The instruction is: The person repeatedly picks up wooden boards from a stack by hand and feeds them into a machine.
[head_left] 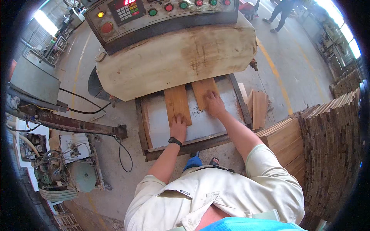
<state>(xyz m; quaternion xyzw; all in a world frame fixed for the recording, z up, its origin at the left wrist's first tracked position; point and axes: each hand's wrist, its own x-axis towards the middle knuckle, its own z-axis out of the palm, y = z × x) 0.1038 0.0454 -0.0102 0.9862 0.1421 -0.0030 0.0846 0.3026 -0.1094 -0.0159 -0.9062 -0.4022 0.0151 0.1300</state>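
Two wooden boards lie side by side on the pale metal feed table (156,133) of a large machine, their far ends hidden under its cream hood (154,69). My left hand (178,128), a dark band on its wrist, rests flat with fingers spread on the near end of the left board (176,102). On the right board (200,92), my right hand (214,102) lies with its fingers stretched over the board's right near part. The left board reaches closer to me than the right one. Small dark debris dots the table between them.
Above the hood sits a control panel (162,19) with coloured buttons and a lit display. Stacked boards (327,142) rise at my right; loose offcuts (259,107) lean beside the table. At left stand a metal arm (77,123) with cables and a motor unit (83,177). A person (281,13) stands far off.
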